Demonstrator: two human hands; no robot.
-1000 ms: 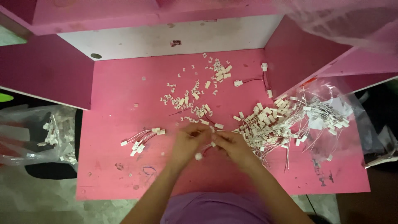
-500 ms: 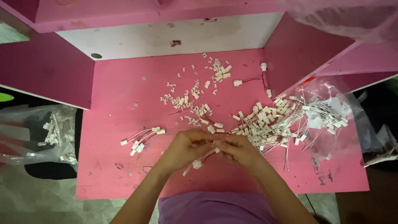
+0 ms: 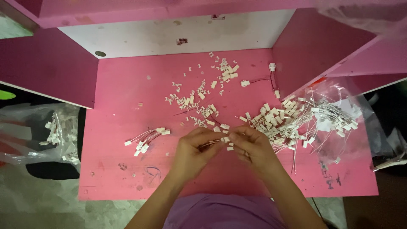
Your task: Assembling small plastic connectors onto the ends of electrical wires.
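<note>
1. Both hands meet near the front edge of the pink tabletop: the left hand is closed on a short wire lead with a white connector, and the right hand pinches the same piece from the other side.
2. A finished bundle of leads lies toward the left edge.
3. Loose white housings are scattered mid-table.
4. A tangled pile of wired connectors spreads toward the right edge, onto a clear plastic bag.
</note>
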